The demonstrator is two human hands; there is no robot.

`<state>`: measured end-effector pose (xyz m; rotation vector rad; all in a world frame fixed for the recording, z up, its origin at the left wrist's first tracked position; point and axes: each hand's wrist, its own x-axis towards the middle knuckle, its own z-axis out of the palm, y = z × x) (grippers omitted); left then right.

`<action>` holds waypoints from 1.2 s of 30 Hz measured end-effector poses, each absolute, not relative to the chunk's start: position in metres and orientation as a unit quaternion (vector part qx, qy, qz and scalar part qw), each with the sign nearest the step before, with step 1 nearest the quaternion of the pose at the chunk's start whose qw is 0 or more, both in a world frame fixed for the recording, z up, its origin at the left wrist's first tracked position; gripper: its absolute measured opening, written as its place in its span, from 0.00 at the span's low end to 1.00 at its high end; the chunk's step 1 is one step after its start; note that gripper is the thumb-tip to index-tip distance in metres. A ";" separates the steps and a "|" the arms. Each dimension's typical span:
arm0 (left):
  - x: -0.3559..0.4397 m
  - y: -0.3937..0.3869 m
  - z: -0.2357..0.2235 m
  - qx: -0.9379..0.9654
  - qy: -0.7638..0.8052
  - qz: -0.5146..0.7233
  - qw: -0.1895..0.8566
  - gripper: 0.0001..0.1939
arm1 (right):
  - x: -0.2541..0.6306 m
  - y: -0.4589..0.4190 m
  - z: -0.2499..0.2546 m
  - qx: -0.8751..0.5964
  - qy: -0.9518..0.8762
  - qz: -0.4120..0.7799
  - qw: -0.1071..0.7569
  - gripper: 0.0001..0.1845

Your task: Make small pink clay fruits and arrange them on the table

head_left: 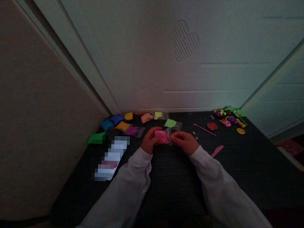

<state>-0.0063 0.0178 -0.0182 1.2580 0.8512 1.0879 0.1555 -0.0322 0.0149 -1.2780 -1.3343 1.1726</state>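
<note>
Two pale sleeves point(131, 179) stretch forward over the dark surface point(174, 188), forearms angled in toward each other, with a pixelated oblong point(112, 159) beside the left one and a pink knife-shaped tool point(217, 151) just by the right cuff. And now the hands! Left hand point(148, 140) curled close around one side of a pink packet point(161, 137), thumb across the top, a secure hold. Right hand point(186, 140) nearly closed, thumb and finger pinched at the packet's clear end, knuckles up, so the packet sits squarely between them! Just past it, coloured packets point(123, 126), a thin pink stick point(205, 129), small bright figures point(225, 122) far right, and behind everything a panelled wall point(132, 43) with raised hearts
</note>
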 end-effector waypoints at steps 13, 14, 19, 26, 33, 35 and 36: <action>0.007 -0.006 -0.001 0.618 0.424 0.444 0.491 0.09 | 0.146 -0.040 0.011 -0.525 -0.730 0.143 0.413 0.07; 0.007 -0.006 0.000 0.610 0.419 0.444 0.505 0.09 | 0.145 -0.040 0.010 -0.523 -0.734 0.134 0.413 0.07; 0.008 -0.008 0.006 0.585 0.408 0.440 0.545 0.10 | 0.146 -0.038 0.007 -0.538 -0.738 0.108 0.393 0.07; 0.009 -0.009 0.005 0.580 0.428 0.427 0.546 0.11 | 0.146 -0.038 0.004 -0.552 -0.742 0.096 0.368 0.08; 0.008 -0.008 0.001 0.613 0.442 0.415 0.506 0.12 | 0.145 -0.038 0.003 -0.564 -0.740 0.095 0.353 0.09; 0.007 -0.008 0.002 0.622 0.438 0.409 0.505 0.12 | 0.146 -0.038 0.004 -0.561 -0.739 0.108 0.358 0.09; 0.007 -0.008 0.002 0.624 0.435 0.406 0.507 0.12 | 0.146 -0.038 0.005 -0.560 -0.736 0.115 0.362 0.08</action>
